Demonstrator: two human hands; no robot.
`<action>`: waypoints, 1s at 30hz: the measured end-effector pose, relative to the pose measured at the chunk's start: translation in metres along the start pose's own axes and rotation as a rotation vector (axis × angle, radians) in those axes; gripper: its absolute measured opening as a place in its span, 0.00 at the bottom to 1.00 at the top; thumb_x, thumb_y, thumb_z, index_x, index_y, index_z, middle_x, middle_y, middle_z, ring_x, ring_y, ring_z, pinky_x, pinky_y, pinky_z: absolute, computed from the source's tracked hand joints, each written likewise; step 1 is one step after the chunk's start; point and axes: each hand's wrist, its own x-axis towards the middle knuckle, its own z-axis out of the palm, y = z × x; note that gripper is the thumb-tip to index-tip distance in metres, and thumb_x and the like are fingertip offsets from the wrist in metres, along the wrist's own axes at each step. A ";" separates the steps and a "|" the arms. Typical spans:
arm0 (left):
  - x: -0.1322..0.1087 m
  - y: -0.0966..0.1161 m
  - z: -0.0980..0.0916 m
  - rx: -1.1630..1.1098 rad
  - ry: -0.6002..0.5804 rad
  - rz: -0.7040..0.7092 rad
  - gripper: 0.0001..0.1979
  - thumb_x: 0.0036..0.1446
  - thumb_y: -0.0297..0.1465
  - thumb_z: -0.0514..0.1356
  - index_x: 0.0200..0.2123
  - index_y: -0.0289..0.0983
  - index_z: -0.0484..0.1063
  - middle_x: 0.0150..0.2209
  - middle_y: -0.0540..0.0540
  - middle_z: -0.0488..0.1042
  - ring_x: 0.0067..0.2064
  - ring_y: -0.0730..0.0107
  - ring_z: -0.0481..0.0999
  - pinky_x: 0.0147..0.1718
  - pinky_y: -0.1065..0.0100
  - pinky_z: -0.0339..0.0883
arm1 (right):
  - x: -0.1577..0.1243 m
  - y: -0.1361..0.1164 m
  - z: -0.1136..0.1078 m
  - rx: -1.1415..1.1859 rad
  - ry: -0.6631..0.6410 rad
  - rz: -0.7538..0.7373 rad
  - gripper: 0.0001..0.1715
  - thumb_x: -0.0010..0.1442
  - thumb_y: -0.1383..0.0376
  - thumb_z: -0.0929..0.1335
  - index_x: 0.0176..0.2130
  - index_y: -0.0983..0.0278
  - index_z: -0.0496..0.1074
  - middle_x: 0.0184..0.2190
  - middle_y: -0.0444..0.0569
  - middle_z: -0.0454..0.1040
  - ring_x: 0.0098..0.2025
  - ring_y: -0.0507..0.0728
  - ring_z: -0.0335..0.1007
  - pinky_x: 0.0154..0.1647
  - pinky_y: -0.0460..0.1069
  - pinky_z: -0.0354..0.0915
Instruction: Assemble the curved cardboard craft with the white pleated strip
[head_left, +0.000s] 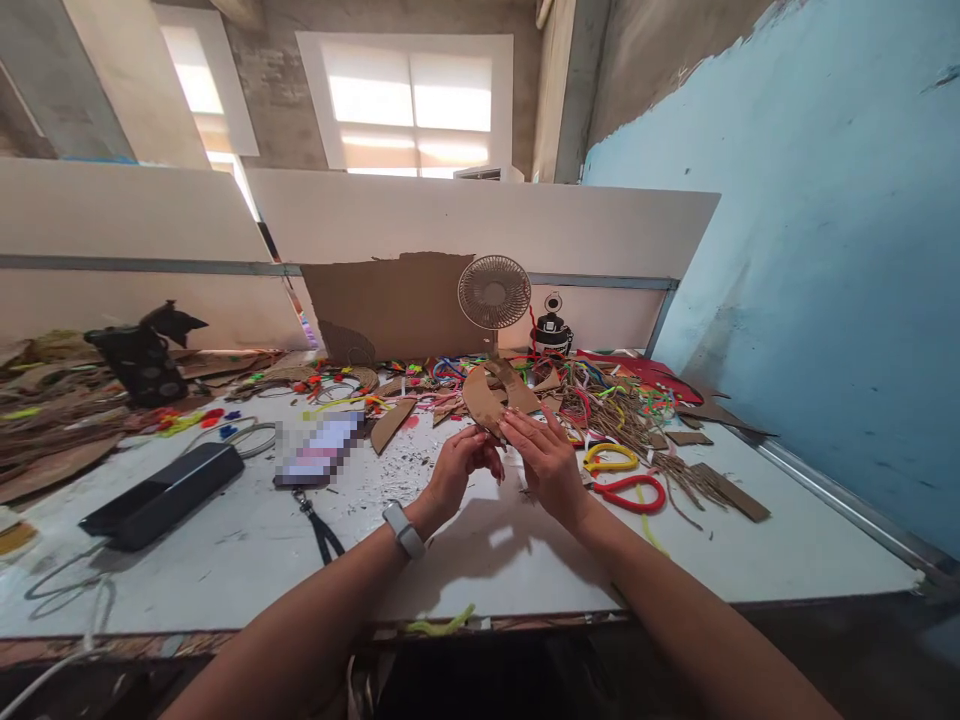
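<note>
Between my two hands, above the white table (480,570), is a curved piece of cardboard (482,398). My left hand (466,462) has its fingers curled closed at the lower edge of the piece. My right hand (546,455) lies over the lower right part, fingers pressed together on the cardboard. Just right of my right hand are scissors with yellow handles (611,458) and another pair with red handles (637,494). A cut cardboard scrap (391,425) lies left of the hands.
A small fan (494,292) stands behind the hands, beside a black bottle (551,335). Dry twigs (637,420) and coloured cords pile up at the back right. On the left lie a phone (322,448), a dark speaker-like box (165,495) and a black bag-like object (142,365).
</note>
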 end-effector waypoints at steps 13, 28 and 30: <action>-0.001 -0.002 -0.002 -0.007 0.025 0.006 0.11 0.50 0.35 0.53 0.24 0.32 0.67 0.16 0.48 0.69 0.18 0.71 0.68 0.18 0.69 0.62 | 0.000 -0.001 0.000 -0.017 -0.021 -0.019 0.24 0.60 0.74 0.56 0.54 0.62 0.62 0.52 0.51 0.67 0.58 0.55 0.58 0.62 0.60 0.46; -0.001 -0.002 -0.004 -0.026 0.018 0.013 0.13 0.49 0.36 0.52 0.24 0.31 0.68 0.14 0.47 0.69 0.16 0.70 0.67 0.17 0.69 0.61 | -0.001 -0.002 0.001 -0.017 -0.026 -0.018 0.24 0.59 0.75 0.57 0.53 0.62 0.64 0.52 0.51 0.68 0.57 0.55 0.59 0.61 0.60 0.49; -0.001 -0.002 -0.004 -0.010 0.034 0.010 0.14 0.50 0.37 0.52 0.23 0.32 0.68 0.14 0.47 0.68 0.15 0.70 0.67 0.17 0.69 0.60 | -0.001 -0.001 0.002 -0.018 -0.026 -0.027 0.24 0.59 0.75 0.57 0.53 0.62 0.64 0.52 0.51 0.68 0.57 0.55 0.59 0.61 0.60 0.49</action>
